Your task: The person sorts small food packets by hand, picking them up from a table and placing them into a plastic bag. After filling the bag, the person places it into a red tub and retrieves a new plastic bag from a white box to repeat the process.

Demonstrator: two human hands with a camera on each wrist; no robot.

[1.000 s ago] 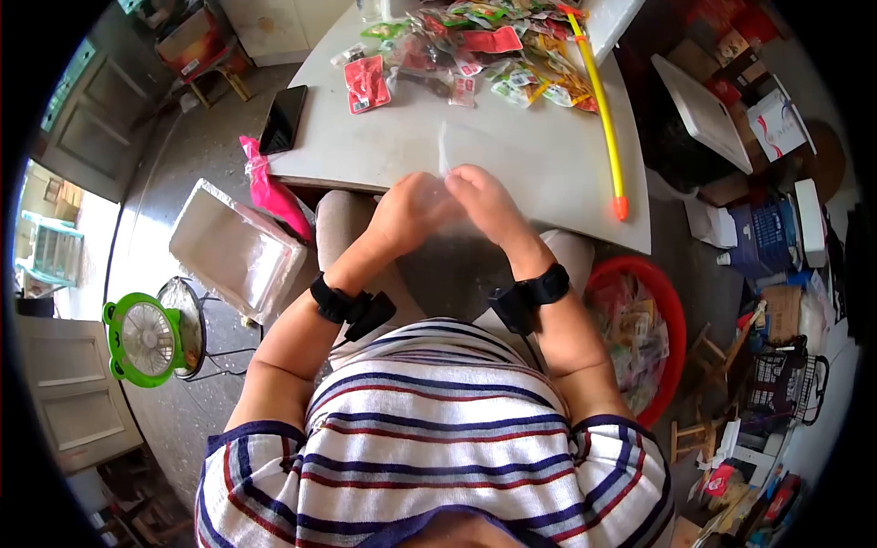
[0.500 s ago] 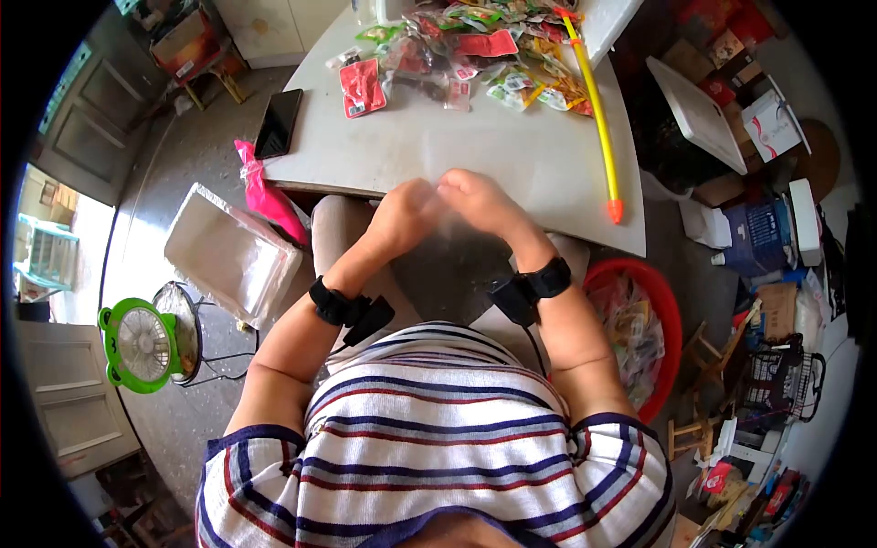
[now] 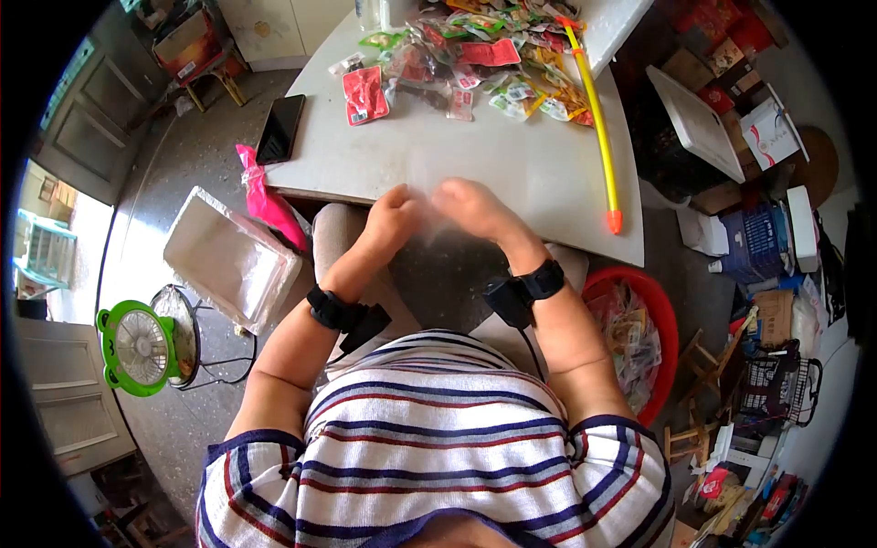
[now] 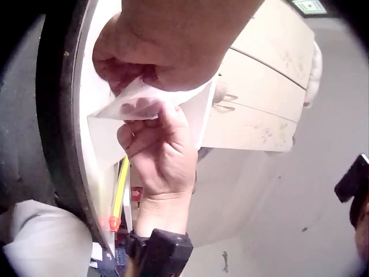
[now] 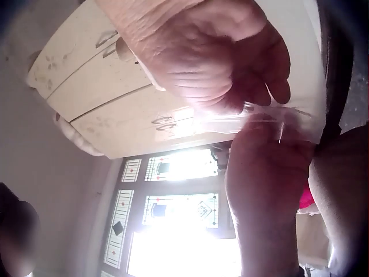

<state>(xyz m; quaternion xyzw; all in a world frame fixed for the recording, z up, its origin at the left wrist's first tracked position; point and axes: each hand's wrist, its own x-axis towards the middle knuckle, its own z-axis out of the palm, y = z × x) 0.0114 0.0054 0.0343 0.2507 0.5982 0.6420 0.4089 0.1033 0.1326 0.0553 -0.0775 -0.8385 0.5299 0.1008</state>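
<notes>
A clear plastic bag (image 4: 138, 101) is stretched between the two hands at the table's near edge; it looks thin and see-through. The left hand (image 3: 391, 221) pinches one side of it, fingers curled. The right hand (image 3: 482, 214) grips the other side, and in the left wrist view its thumb and fingers (image 4: 144, 128) close on the film. In the right wrist view the film (image 5: 262, 115) glints between both hands. Beyond them on the table (image 3: 347, 164) lie a red packet (image 3: 365, 95) and a heap of colourful small packets (image 3: 489, 53).
A yellow tube with orange ends (image 3: 598, 137) lies along the table's right side. A phone (image 3: 280, 130) and a pink bag (image 3: 270, 201) are at the left edge. A white foam box (image 3: 228, 260) stands left; a red basin (image 3: 671, 315) holding wrappers stands right.
The hands have moved slightly apart, the left one leftward, with the clear bag still between them. The head view has shifted slightly.
</notes>
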